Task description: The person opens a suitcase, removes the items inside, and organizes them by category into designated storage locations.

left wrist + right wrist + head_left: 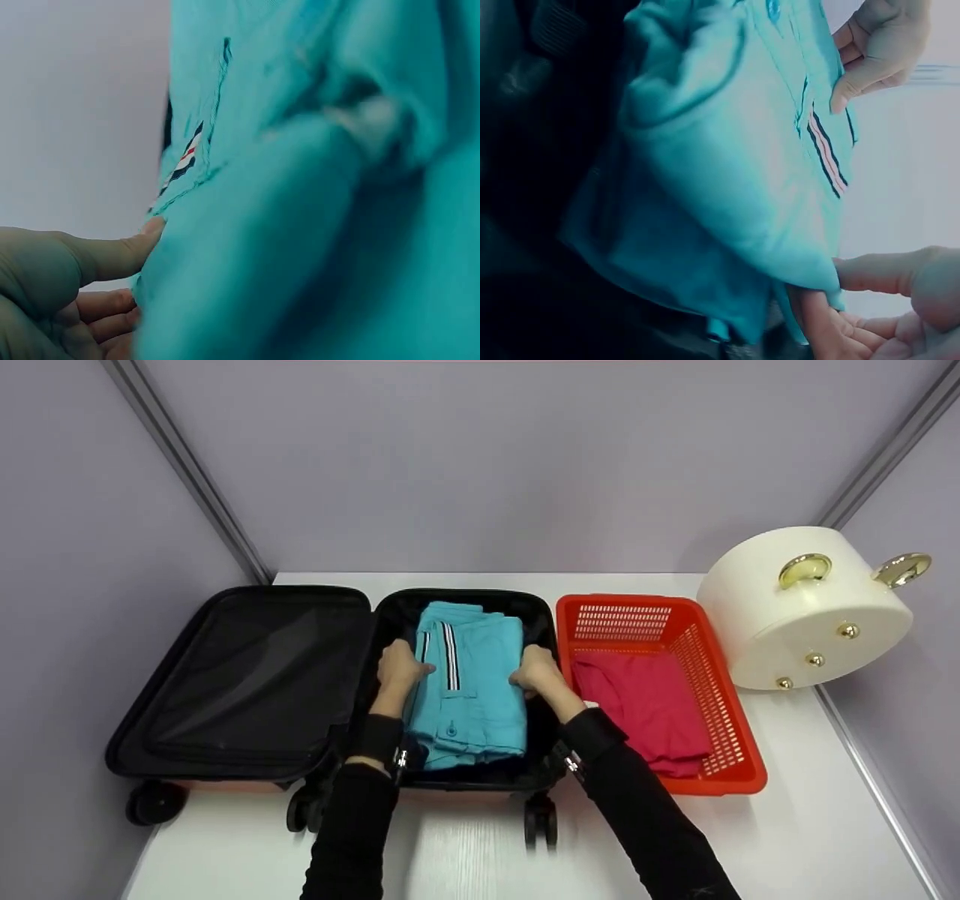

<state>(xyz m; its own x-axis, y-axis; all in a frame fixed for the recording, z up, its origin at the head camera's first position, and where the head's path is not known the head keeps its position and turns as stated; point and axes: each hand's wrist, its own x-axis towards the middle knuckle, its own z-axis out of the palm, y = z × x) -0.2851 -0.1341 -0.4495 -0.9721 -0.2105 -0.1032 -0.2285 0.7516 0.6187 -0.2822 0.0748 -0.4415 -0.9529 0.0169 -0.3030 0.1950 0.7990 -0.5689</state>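
Note:
Both hands hold a folded pair of turquoise pants [484, 697] over the right half of an open black-lined suitcase [541, 735]. A striped pocket trim and a waistband button show on top. At the left edge, my left hand [400, 666] pinches the cloth, thumb on top and fingers at the side. My right hand [541, 669] grips the opposite edge; in the right wrist view, the thumb of that hand [900, 315] lies over the fold and its fingers go beneath. The left wrist view shows the pants [247, 247] close up, loosely creased.
The suitcase's other half [247, 682] lies open at the left, its black lining showing. Right of the suitcase stands a red basket [731, 720] holding a folded crimson garment [645, 705]. A cream round case [802, 592] with gold handles sits at the far right. Walls enclose the white table.

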